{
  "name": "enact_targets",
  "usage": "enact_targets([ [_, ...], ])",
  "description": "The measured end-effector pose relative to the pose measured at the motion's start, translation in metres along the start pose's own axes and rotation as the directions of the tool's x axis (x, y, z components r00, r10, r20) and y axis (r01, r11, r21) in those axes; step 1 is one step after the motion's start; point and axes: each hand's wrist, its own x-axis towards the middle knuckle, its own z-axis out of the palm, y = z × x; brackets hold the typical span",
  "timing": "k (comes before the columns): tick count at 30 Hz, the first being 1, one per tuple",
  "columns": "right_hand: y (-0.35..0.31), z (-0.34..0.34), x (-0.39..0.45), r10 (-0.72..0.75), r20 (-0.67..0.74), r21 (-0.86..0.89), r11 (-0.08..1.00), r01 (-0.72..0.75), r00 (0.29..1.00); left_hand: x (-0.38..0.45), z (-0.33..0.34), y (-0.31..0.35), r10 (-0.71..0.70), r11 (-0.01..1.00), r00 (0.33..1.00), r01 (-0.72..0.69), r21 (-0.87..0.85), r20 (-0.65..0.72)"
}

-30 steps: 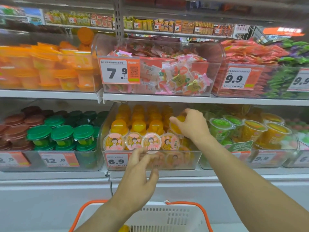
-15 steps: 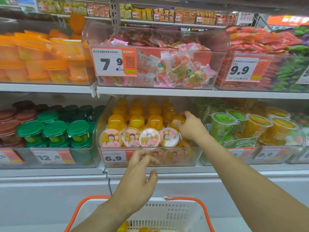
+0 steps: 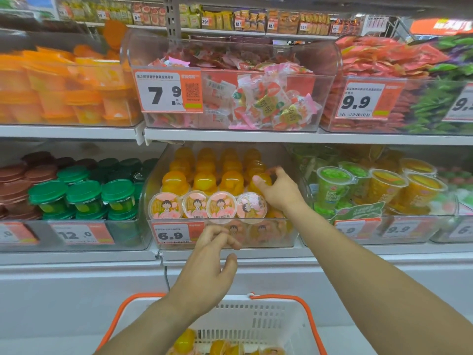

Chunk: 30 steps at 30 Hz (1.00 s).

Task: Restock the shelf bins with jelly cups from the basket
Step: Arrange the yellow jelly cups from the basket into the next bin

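A clear shelf bin (image 3: 294, 231) on the lower shelf holds rows of orange jelly cups (image 3: 204, 180), the front row showing pink cartoon lids (image 3: 221, 204). My right hand (image 3: 280, 192) reaches into the bin's right side and grips one orange jelly cup (image 3: 263, 181) there. My left hand (image 3: 210, 262) hovers below the bin's front with loosely curled fingers and holds nothing. A white basket with orange handles (image 3: 258, 319) sits under my arms, with a few jelly cups (image 3: 185, 340) in its bottom.
Green-lidded cups (image 3: 83, 193) fill the bin to the left, green and yellow drink cups (image 3: 378, 185) the bin to the right. The upper shelf (image 3: 230, 134) overhangs the bin closely. Price tags (image 3: 174, 234) line the bin fronts.
The view has tilted down, showing more of the basket. My right hand stays on the cup at the bin's right side; my left hand has barely moved.
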Motion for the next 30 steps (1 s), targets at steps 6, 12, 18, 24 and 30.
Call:
enact_targets([
  [6, 0.001, -0.015, -0.017, -0.052, -0.002, -0.183, 0.982, 0.051, 0.999, -0.001, 0.002, -0.006, 0.017, 0.999, 0.999, -0.016, 0.033, -0.041],
  [12, 0.014, -0.016, -0.085, -0.491, -0.225, -0.160, 0.870, 0.466, 0.841, -0.013, 0.014, -0.012, -0.082, 0.996, 0.996, 0.081, 0.042, 0.018],
  [18, 0.105, 0.075, -0.164, -0.291, 0.503, -0.313, 0.816, 0.485, 0.814, -0.051, 0.077, -0.094, -0.552, 0.812, 0.744, 0.377, 0.444, 0.376],
  [24, 0.211, 0.135, -0.229, 0.291, 0.761, -0.510, 0.821, 0.258, 0.579, -0.168, 0.167, -0.175, -0.794, 0.573, 0.270, 0.630, 0.524, 0.545],
  [30, 0.254, 0.145, -0.264, 0.439, 0.789, -0.563, 0.796, 0.221, 0.430, -0.210, 0.214, -0.201, -0.766, 0.612, 0.405, 0.697, 0.374, 0.499],
])
